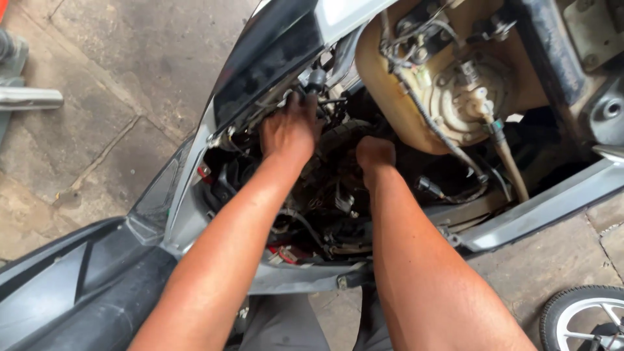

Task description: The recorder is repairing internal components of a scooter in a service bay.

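Both my arms reach down into the open body of a scooter (pixel 260 65) whose seat and covers are off. My left hand (pixel 289 130) rests on dark cables and engine parts under the black side panel, its fingers curled around something I cannot make out. My right hand (pixel 375 155) is pushed deeper into the engine bay, fingers hidden among black hoses and connectors. A tan fuel tank (pixel 390 97) with a round pump cap (pixel 465 91) and a wire harness sits just beyond the right hand.
A grey frame rail (pixel 539 208) runs along the right side. The black footboard and body panel (pixel 78 279) lie at lower left. A wheel (pixel 585 318) shows at the bottom right corner. Cracked concrete floor (pixel 117 97) surrounds the scooter, with a metal stand (pixel 26 97) at far left.
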